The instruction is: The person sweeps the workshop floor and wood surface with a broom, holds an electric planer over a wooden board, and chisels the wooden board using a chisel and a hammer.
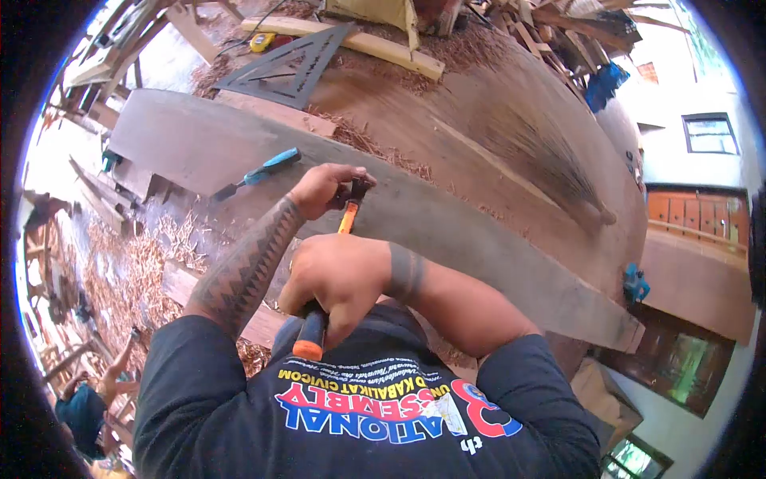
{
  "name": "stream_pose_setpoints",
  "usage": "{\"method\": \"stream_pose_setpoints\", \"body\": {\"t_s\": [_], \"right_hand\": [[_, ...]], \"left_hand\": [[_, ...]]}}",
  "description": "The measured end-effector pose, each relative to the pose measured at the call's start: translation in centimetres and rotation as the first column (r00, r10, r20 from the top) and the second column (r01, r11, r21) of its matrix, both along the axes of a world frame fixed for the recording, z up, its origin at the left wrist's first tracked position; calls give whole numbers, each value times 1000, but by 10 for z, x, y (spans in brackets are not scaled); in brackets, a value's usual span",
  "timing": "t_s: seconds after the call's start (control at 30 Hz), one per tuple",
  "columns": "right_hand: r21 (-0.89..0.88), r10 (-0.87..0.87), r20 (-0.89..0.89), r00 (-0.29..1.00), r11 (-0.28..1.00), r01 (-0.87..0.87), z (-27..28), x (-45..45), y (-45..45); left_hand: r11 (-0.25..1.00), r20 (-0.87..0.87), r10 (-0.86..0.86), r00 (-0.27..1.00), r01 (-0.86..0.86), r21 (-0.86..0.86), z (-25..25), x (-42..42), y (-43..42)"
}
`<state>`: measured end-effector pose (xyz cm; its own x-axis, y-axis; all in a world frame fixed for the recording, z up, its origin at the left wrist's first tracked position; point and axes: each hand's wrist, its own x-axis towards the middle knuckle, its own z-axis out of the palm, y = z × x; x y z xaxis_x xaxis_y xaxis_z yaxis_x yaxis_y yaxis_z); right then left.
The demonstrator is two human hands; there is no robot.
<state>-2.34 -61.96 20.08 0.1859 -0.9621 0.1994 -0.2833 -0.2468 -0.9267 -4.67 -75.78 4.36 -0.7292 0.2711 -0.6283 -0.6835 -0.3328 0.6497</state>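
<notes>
My right hand [339, 279] is wrapped round the black and orange handle of a hammer [349, 215], whose orange butt end points toward my body. Up at the dark hammer head, my left hand [323, 190] has its fingers curled over and against it. Whether a nail or another small piece is under those fingers is hidden. Both hands are above a long, wide grey-brown wooden board [447, 227] lying across in front of me. Left of my left hand, a chisel [263, 170] with a blue handle rests on the board.
Beyond the board lie a grey triangular square [291, 64], a yellow tape measure [261, 41], a pale timber [383, 52] and a stick broom [542, 152]. A blue tool [636, 283] sits near the board's right end. Wood shavings [167, 279] litter the left side; another person [84, 411] is at lower left.
</notes>
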Motion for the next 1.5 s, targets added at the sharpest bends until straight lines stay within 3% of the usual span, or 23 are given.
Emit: {"method": "stream_pose_setpoints", "body": {"t_s": [0.03,0.13,0.17,0.2,0.23,0.27,0.3,0.37,0.47,0.5,0.6,0.7,0.77,0.83,0.93,1.07,1.27,1.37,1.47,1.5], "right_hand": [[1,-3,31,1000,1000,3,-1,-2,1],[-30,-102,88,991,994,105,3,-17,6],[-102,-178,99,979,977,188,-14,-28,11],[-120,-386,226,894,900,419,-14,-37,21],[-111,-511,404,759,796,595,-32,-51,33],[-91,-583,564,584,660,746,-51,-64,44],[14,-613,690,385,543,839,-85,-81,60],[-20,-459,849,260,465,885,-72,-98,78],[-141,-496,795,350,410,901,-94,-93,108],[-116,-473,823,316,404,907,-97,-86,118],[-87,-460,840,288,410,908,-107,-69,144],[-127,-525,768,368,437,890,-102,-66,153],[-133,-514,764,389,465,875,-101,-71,157],[-164,-497,757,424,484,860,-101,-85,162],[-167,-519,733,440,490,856,-105,-86,174],[-140,-487,780,392,474,869,-137,-71,199],[-47,-516,827,221,329,943,-162,-30,223],[-61,-471,857,208,309,949,-173,-25,223],[-54,-575,786,229,305,951,-159,-9,227],[-61,-628,736,253,310,949,-147,-7,227]], "left_hand": [[999,-34,21,999,-20,38,1,0,0],[980,-255,-73,964,21,-200,15,-14,-3],[972,-322,46,946,-116,-202,13,-26,-1],[904,-330,-20,944,-124,-408,40,-35,-7],[899,-524,85,847,-292,-327,33,-45,-4],[891,-592,149,792,-367,-267,30,-52,-5],[879,-654,207,728,-431,-202,27,-60,-6],[893,-580,241,779,-411,-181,33,-67,-10],[798,-700,-66,711,-384,-465,9,-66,-13],[694,-599,-211,773,-313,-648,13,-59,-12],[560,-590,-431,682,-310,-768,-4,-49,-4],[633,-680,-399,615,-351,-690,-22,-48,1],[749,-699,-181,692,-364,-554,-25,-52,4],[837,-514,239,824,-443,-321,-20,-60,10],[809,-587,333,738,-543,-224,-7,-65,19],[788,-638,266,723,-544,-288,-5,-67,37],[729,-671,-80,737,-416,-543,17,-83,56],[710,-635,-91,767,-397,-581,23,-84,65],[528,-630,-202,750,-458,-715,20,-77,67],[405,-636,-392,665,-496,-768,11,-73,60]]}}
